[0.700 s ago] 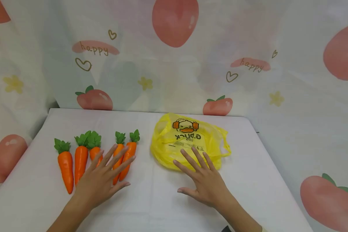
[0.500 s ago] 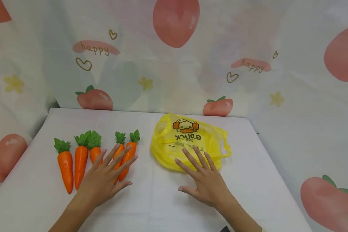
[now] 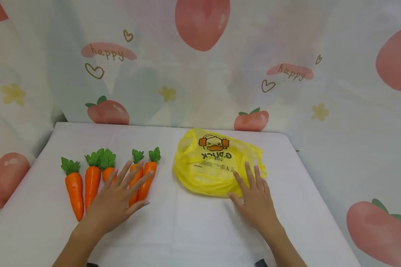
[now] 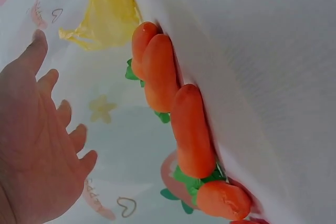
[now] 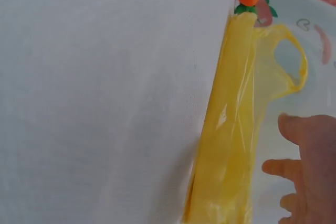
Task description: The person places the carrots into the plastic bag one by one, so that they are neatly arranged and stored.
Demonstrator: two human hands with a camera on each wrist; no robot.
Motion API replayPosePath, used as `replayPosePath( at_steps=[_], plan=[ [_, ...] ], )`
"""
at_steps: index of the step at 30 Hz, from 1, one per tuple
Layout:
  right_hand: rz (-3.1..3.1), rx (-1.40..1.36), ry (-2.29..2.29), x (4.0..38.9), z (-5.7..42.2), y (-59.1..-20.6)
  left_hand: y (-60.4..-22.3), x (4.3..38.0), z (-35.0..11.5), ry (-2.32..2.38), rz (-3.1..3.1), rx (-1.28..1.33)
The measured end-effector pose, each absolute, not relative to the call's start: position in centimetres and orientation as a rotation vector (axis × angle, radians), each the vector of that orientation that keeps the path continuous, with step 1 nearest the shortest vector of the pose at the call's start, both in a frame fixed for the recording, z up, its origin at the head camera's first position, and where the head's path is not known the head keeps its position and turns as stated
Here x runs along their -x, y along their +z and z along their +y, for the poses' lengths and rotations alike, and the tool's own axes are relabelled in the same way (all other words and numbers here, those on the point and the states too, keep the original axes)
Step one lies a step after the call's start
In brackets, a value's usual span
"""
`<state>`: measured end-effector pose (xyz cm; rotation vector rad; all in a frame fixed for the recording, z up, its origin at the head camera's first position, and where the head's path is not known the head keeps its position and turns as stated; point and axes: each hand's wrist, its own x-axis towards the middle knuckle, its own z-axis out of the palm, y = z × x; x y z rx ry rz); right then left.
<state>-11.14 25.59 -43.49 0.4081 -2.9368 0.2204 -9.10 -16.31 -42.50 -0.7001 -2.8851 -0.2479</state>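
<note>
Several orange carrots (image 3: 74, 193) with green leafy tops lie side by side at the left of the head view. My left hand (image 3: 113, 204) is over them with spread fingers, covering parts of the middle ones. The left wrist view shows a gap between that hand (image 4: 39, 145) and the carrots (image 4: 191, 129). To the right lies a crumpled yellow plastic bag (image 3: 200, 180) with a duck print. My right hand (image 3: 258, 204) overlaps the bag's lower right part in the head view, fingers extended and holding nothing. In the right wrist view its fingers are apart from the bag (image 5: 223, 145).
Everything lies on a white-covered table (image 3: 173, 230). Behind and on both sides stand cloth walls (image 3: 200, 85) printed with fruit and hearts. One bag handle loop (image 5: 302, 69) sticks up in the right wrist view. Dark objects (image 3: 261, 263) peek in at the bottom edge.
My right hand has moved to the right, from the bag's lower middle to its lower right side. My left hand has barely shifted. The carrots stay where they lay.
</note>
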Motion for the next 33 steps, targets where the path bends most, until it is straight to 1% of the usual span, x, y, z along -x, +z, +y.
replayPosePath(
  at_steps=[5, 12, 20, 27, 33],
  plan=[
    [-2.902, -0.15, 0.408, 11.9, 26.7, -43.1, -42.4, 9.1, -17.1, -0.449, -2.955, 0.638],
    [-3.039, 0.023, 0.717, 14.2, 28.9, -42.2, -42.4, 8.6, -19.2, -0.706, -2.976, 0.543],
    [-3.114, 0.099, 0.948, 15.9, 30.1, -42.0, -42.6, 8.2, -22.2, -0.912, -2.937, 0.423],
    [-3.072, 0.027, 1.058, 16.6, 30.7, -41.7, -43.1, 8.0, -25.1, -0.953, -2.879, 0.314],
    [-3.076, 0.084, 1.159, 17.2, 30.8, -41.4, -43.4, 8.3, -27.0, -1.026, -2.856, 0.268]
  ],
)
